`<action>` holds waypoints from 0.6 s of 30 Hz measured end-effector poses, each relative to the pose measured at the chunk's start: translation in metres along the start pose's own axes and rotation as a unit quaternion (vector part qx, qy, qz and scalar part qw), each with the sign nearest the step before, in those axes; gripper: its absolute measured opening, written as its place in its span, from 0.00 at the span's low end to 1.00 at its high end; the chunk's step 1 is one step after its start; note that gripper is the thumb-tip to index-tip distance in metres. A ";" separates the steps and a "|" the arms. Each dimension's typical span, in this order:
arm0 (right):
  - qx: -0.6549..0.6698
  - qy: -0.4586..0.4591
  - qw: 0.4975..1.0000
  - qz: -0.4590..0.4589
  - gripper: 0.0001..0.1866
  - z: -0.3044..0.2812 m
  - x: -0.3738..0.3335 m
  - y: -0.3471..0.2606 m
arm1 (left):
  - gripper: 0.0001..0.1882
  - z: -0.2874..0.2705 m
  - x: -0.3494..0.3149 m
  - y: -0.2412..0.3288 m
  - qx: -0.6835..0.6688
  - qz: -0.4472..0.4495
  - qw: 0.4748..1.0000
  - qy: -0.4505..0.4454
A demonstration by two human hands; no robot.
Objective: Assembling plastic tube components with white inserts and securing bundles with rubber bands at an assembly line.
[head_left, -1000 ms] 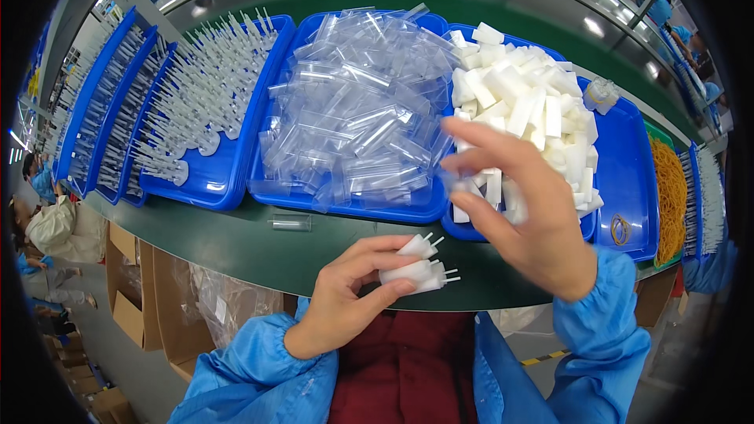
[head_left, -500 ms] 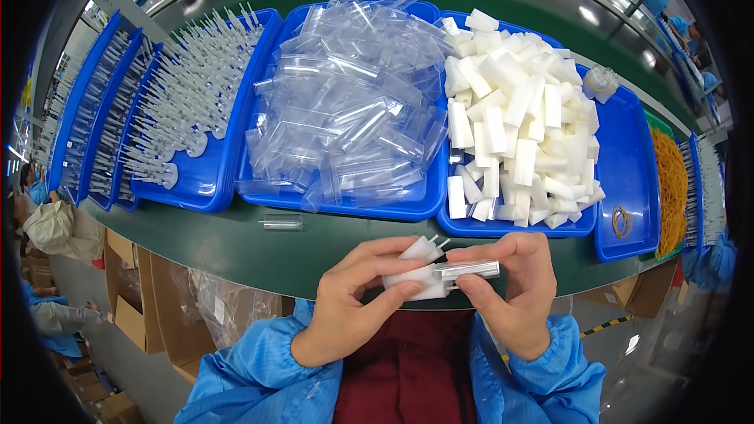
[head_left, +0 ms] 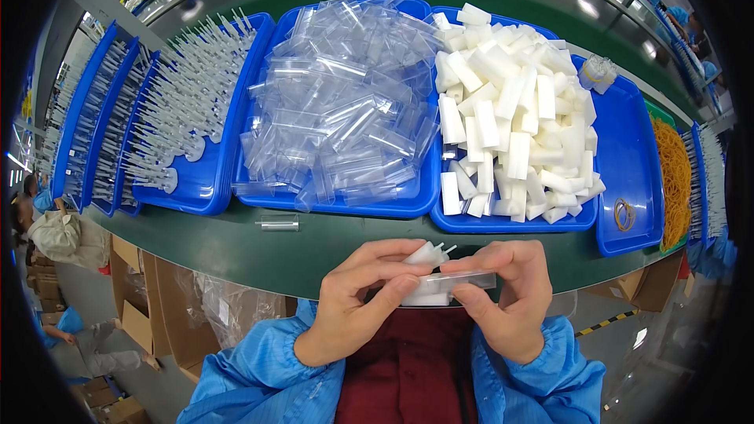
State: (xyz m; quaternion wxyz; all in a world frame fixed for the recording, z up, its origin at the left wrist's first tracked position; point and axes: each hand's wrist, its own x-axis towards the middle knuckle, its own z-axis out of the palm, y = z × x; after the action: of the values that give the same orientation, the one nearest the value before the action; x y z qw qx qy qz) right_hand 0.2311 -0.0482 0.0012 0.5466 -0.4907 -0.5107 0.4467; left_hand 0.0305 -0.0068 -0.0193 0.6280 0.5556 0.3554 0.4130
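Just beyond the table's near edge, my left hand (head_left: 345, 306) is closed round a bundle of white pieces (head_left: 428, 254), with thin white prongs sticking out at the top. A clear plastic sleeve (head_left: 481, 279) is pinched between the thumb and fingers of my right hand (head_left: 514, 302). The sleeve's left end lies against or over one of the white pieces; my fingers partly hide where they meet. Farther off stand a blue tray (head_left: 353, 206) heaped with clear sleeves and another blue tray (head_left: 510, 226) piled with white foam blocks (head_left: 518, 155).
One loose clear sleeve (head_left: 278, 224) lies on the green table (head_left: 212, 242). Left are blue trays (head_left: 196, 202) of white pronged parts (head_left: 192, 94). To the right, a blue tray (head_left: 632, 228) holds rubber bands (head_left: 624, 215), beside many more bands (head_left: 672, 180). Cardboard boxes (head_left: 177, 306) stand below.
The clear sleeve has shifted slightly left, over or along the white piece. My right fingers have moved a little left with it, while my left hand keeps its grip.
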 end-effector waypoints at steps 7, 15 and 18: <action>-0.160 -0.020 0.984 -0.078 0.22 -0.007 0.002 0.010 | 0.11 0.003 0.000 0.003 0.150 0.067 0.986 0.023; -0.086 -0.045 0.995 0.034 0.21 -0.011 0.007 -0.003 | 0.16 0.005 0.001 0.009 0.204 0.079 0.976 0.009; -0.105 -0.021 0.994 -0.028 0.20 -0.004 0.003 0.006 | 0.18 0.005 0.002 0.008 0.217 0.092 0.972 -0.001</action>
State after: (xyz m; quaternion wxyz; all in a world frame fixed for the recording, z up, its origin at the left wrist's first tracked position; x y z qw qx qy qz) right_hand 0.2352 -0.0453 -0.0040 0.4934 -0.5213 -0.5799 0.3854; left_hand 0.0346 -0.0064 -0.0113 0.4522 0.7095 0.3830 0.3814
